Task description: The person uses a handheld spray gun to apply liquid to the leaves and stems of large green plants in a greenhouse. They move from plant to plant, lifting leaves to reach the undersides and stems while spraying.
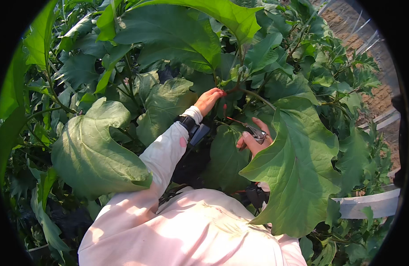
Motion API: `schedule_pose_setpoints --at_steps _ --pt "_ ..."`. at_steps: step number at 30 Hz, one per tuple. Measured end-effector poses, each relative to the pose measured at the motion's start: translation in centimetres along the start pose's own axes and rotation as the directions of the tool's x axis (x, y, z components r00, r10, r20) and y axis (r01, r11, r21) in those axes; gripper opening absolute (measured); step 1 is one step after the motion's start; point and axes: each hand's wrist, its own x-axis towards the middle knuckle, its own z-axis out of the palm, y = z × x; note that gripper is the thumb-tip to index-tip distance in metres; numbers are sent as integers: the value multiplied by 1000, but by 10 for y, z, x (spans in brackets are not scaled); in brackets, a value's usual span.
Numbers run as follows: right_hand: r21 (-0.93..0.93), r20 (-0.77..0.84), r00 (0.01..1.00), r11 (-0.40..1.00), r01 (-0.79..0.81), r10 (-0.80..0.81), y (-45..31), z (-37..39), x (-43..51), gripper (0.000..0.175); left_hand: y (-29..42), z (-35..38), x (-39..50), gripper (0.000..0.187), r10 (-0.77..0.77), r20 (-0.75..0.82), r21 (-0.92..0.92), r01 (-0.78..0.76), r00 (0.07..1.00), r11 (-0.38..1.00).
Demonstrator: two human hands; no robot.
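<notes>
My left hand [209, 99] reaches up to a brownish plant stem [237, 87] where it forks, its fingertips at the stem and partly hidden; whether they grip it is unclear. Lower right, my right hand [257, 138] is closed around a small metal hand tool [257, 134], perhaps a tying tool or snips. From its front a thin red strand or tip [236, 120] points up left, close to a small red piece [225, 107] below my left hand. A large lobed leaf [295, 163], eggplant-like, hangs over my right wrist and forearm.
Another broad leaf [98, 149] lies left of my left forearm. Dense foliage surrounds both hands, with a big leaf [171, 33] above. Pale curved strips or pipes [367, 203] and brown soil [377, 99] show at the right. Thin pale strings cross the upper right.
</notes>
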Motion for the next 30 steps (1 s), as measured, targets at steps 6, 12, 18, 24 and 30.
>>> schedule_pose_setpoints --at_steps 6,12,18,24,30 --pt "70 -53 998 997 40 -36 -6 2 7 57 -2 12 -7 29 -79 7 -99 79 997 992" --pt "123 -103 994 991 46 -33 -3 14 6 54 -1 14 -10 33 22 -87 55 -17 996 998" --pt "221 -127 989 974 -41 70 -8 15 10 52 -2 11 -2 24 -132 -127 -222 102 983 970" --pt "373 -47 982 915 -153 183 -8 12 22 38 5 5 2 16 -474 -11 -577 381 881 722" --pt "439 -15 983 885 -157 182 1 9 27 30 -1 3 3 20 -452 19 -518 395 892 758"
